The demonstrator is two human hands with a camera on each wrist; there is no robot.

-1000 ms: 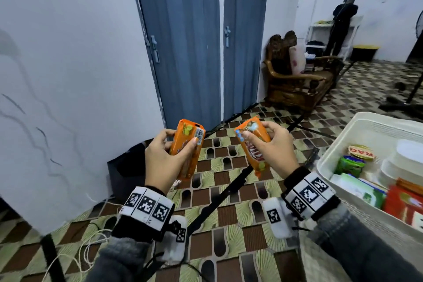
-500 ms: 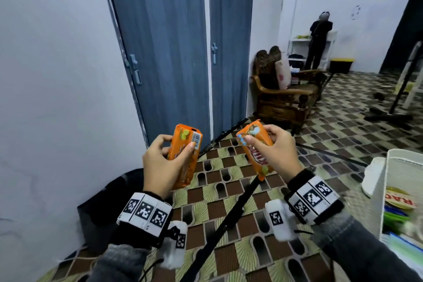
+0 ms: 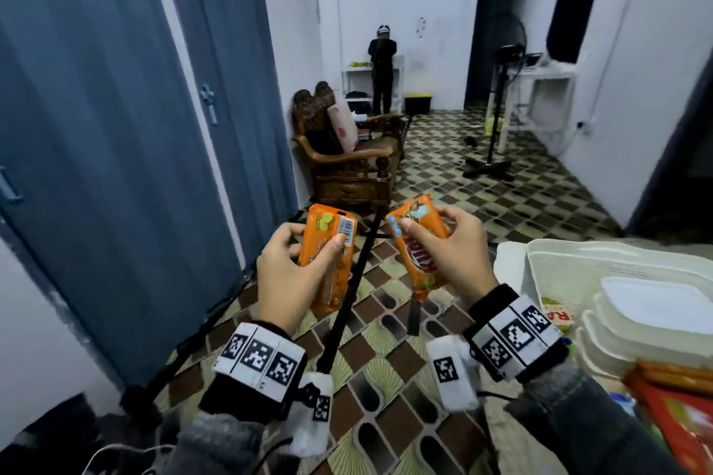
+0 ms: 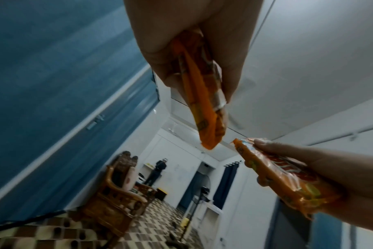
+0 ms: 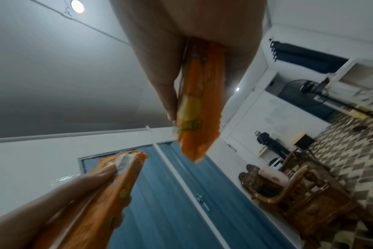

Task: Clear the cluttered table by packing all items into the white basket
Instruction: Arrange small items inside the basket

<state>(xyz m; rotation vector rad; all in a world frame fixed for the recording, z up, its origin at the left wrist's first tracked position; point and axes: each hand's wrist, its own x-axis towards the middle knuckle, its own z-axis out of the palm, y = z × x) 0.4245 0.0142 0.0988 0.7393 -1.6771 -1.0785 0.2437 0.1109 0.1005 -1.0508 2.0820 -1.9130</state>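
Risk entry: my left hand (image 3: 287, 274) and right hand (image 3: 449, 256) each hold an orange snack packet (image 3: 330, 254), (image 3: 418, 243) in curled fingers over the floor, left of the white basket (image 3: 548, 262); slick wrappers may slip before reaching it.

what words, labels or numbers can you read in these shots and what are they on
"RA", partly cut off: round-edged label inside the white basket.
Red brand lettering on the orange packet in the right hand: too blurred to read for certain.
Barcode and green print on the orange packet in the left hand: digits too small to read.
Square black-and-white markers on both wristbands: patterns, no text.
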